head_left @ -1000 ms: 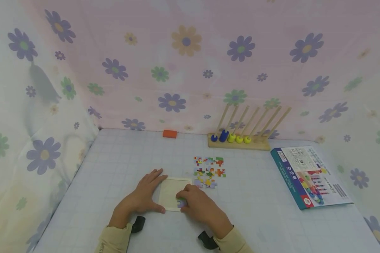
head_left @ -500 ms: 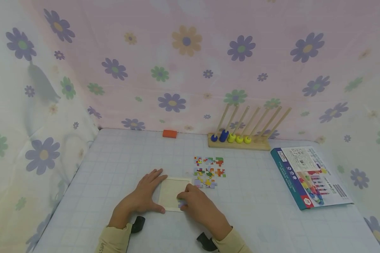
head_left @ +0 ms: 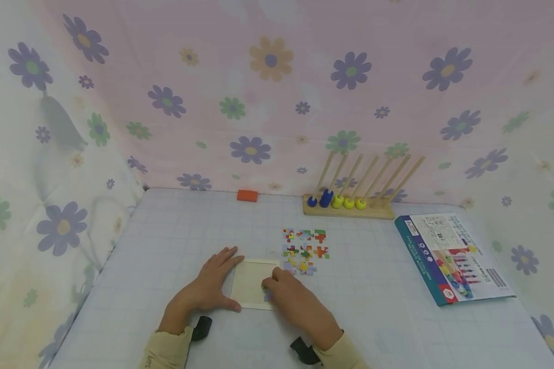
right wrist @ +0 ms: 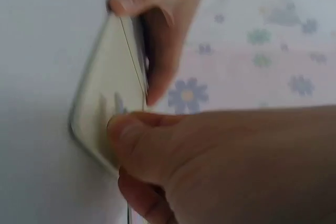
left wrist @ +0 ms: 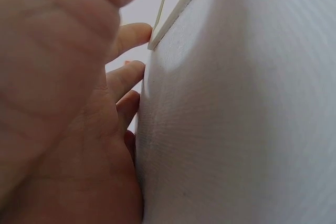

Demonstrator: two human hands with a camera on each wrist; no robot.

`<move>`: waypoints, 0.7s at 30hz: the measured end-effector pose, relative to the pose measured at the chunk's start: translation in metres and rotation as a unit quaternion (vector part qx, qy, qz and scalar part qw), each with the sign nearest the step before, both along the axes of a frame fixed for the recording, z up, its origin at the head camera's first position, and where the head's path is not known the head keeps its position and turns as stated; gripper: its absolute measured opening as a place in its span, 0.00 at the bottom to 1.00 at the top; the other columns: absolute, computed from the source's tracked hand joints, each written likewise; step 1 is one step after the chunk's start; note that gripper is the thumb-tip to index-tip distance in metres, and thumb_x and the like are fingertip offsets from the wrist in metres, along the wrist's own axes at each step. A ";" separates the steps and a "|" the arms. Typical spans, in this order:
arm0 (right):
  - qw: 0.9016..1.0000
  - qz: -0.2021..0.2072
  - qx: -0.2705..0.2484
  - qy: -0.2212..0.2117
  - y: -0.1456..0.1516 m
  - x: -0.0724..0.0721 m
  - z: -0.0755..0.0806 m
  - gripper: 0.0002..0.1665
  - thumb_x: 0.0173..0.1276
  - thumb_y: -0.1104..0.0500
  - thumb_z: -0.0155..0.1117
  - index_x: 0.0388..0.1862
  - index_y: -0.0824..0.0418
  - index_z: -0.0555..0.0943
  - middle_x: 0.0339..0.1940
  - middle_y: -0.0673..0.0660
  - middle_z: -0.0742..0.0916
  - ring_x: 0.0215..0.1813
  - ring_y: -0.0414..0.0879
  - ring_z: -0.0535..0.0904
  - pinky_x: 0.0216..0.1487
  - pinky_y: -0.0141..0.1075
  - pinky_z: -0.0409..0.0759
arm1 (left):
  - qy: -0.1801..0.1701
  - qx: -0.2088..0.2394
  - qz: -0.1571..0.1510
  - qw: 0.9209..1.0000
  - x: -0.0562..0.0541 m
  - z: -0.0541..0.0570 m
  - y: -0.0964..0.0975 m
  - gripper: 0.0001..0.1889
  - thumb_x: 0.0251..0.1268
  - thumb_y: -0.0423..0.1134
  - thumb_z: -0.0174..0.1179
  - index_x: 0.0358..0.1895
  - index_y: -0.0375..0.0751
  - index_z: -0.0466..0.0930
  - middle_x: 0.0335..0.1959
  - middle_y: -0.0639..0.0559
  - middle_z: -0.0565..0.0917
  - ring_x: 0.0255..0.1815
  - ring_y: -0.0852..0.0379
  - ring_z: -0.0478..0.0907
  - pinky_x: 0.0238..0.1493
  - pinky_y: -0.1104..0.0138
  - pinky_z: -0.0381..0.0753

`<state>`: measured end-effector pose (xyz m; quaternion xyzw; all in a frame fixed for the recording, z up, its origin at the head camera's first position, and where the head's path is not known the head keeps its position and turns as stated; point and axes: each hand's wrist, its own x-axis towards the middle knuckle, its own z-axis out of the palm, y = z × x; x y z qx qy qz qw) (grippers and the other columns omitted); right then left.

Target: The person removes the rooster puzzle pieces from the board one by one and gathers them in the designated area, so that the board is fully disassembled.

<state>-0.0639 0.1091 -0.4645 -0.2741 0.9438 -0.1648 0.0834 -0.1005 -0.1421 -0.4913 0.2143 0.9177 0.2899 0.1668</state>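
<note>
A shallow, pale wooden puzzle tray (head_left: 248,282) lies on the table. My left hand (head_left: 208,287) rests at its left side with fingers spread; in the left wrist view a fingertip (left wrist: 137,33) touches the tray's corner. Over the tray's lower right part, my right hand (head_left: 295,300) pinches a small purple and green puzzle piece (head_left: 266,295) between thumb and fingers. Most of that piece is hidden by the fingers. Just right of the tray, several loose jigsaw pieces (head_left: 306,251) with bright pictures lie in rows.
Behind the loose pieces stands a wooden peg stand (head_left: 351,211) with blue and yellow beads on tall rods. An orange block (head_left: 247,196) lies at the table's back edge. A flat printed box (head_left: 452,259) occupies the right side. Floral cloth (head_left: 277,92) hangs behind the table.
The right hand, with the puzzle piece in its pinch, has shifted slightly to the right over the tray. My left hand and the tray stay where they were.
</note>
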 end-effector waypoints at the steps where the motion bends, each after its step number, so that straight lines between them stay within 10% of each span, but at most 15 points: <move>1: 1.000 -0.001 -0.011 0.007 0.006 -0.002 -0.001 0.15 0.71 0.62 0.67 0.55 0.55 0.84 0.38 0.47 0.76 0.38 0.37 0.68 0.41 0.27 0.75 | 0.000 0.001 -0.001 1.000 0.000 0.000 0.000 0.59 0.37 0.56 0.84 0.78 0.46 0.63 0.84 0.44 0.54 0.86 0.39 0.44 0.82 0.38 0.45; 21: 0.986 -0.164 -0.023 -0.030 0.110 -0.030 0.001 0.19 0.68 0.65 0.69 0.58 0.55 0.84 0.45 0.51 0.81 0.45 0.43 0.76 0.52 0.43 0.81 | -0.007 0.002 0.010 1.000 0.001 0.003 0.000 0.59 0.37 0.55 0.84 0.78 0.47 0.63 0.84 0.45 0.54 0.86 0.40 0.44 0.82 0.38 0.45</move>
